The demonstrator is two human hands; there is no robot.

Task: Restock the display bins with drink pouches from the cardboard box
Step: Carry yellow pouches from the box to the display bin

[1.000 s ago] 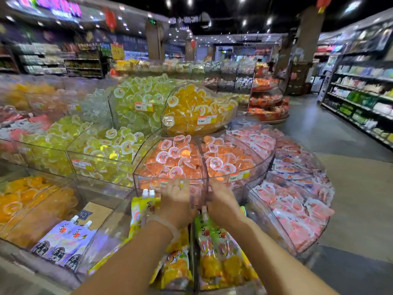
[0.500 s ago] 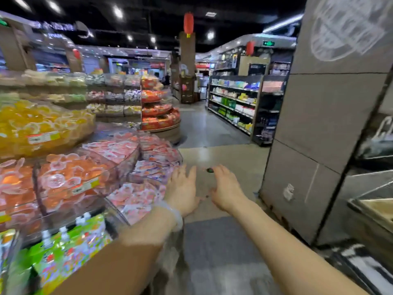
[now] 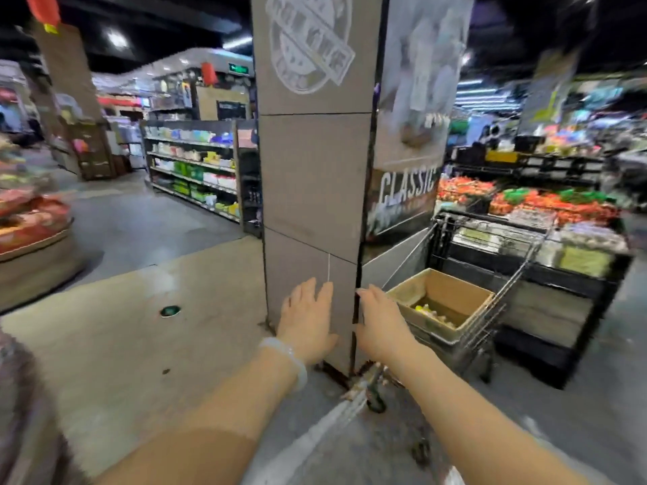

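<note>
The cardboard box [image 3: 442, 302] sits open in a wire shopping cart [image 3: 490, 309] just right of a tiled pillar [image 3: 315, 169], with what look like a few yellow drink pouches [image 3: 429, 311] at its bottom, though blur makes them hard to read. The left hand [image 3: 308, 320] and right hand [image 3: 381, 327] are stretched forward, fingers loose and empty. Judging by this, another load remains to fetch; only a blurred round display [image 3: 31, 218] shows at far left.

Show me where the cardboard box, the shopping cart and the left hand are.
cardboard box [image 3: 451, 292]: head view, inner back wall.
shopping cart [image 3: 490, 320]: head view, wire side right of the box.
left hand [image 3: 308, 318]: head view, back of the hand.
</note>
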